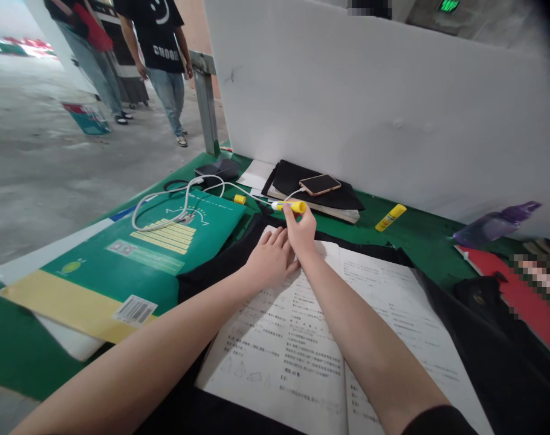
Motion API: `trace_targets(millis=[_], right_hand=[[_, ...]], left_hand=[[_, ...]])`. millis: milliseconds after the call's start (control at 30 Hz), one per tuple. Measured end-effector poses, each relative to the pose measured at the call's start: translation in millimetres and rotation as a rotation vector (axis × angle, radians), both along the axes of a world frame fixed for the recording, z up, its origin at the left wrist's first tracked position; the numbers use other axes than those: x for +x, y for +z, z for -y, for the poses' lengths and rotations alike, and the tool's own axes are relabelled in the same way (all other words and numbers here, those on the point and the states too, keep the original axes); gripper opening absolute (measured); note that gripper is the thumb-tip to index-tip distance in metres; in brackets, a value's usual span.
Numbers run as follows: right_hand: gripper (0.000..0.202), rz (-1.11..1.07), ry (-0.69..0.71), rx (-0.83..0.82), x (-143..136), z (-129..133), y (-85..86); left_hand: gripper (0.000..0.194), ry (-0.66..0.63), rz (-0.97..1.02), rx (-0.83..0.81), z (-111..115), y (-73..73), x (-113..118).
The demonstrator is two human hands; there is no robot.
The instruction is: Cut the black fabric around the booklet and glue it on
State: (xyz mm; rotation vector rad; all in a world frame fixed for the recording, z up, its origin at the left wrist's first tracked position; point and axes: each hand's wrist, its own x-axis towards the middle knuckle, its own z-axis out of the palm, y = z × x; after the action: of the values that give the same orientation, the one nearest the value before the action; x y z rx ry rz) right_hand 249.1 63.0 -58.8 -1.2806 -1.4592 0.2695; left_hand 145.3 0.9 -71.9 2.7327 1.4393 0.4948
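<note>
An open book (302,338) with printed text and small figures lies on black cloth. My left hand (271,257) rests flat near the top of its left page, fingers spread a little and holding nothing. Just to the right, my right hand (301,229) pinches a yellow and white glue stick (293,206), held nearly level above the book's top edge. A small yellow cap (239,199) lies on the green table to the left of the stick. Another yellow glue stick (390,217) stands tilted in view at the right.
A green workbook (152,254) with a white cable lies at left. Behind the book, a phone (320,184) rests on a black-covered book. A purple bottle (495,223) and red folder (520,302) are at right. A white partition (370,103) borders the table; two people stand beyond.
</note>
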Motion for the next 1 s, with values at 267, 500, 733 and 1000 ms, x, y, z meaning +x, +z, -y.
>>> trace_targets(millis=[267,500,733,1000], right_hand=[[0.029,0.000,-0.155,-0.021,8.1,-10.9,-9.2],[0.028,0.148,-0.093,-0.059,0.9,-5.8,-8.5],[0.026,0.199,0.089,-0.158,-2.7,-2.1,-1.3],[0.035,0.368,0.308,-0.148,-1.5,-5.9,-3.6]], left_hand=[[0.062,-0.012,0.009,-0.028,-0.4,1.4,0.1],[0.061,-0.016,-0.002,-0.045,0.0,5.6,-0.1],[0.058,-0.033,-0.023,0.003,-0.1,6.0,-0.6],[0.057,-0.036,-0.065,0.021,0.9,7.8,-0.2]])
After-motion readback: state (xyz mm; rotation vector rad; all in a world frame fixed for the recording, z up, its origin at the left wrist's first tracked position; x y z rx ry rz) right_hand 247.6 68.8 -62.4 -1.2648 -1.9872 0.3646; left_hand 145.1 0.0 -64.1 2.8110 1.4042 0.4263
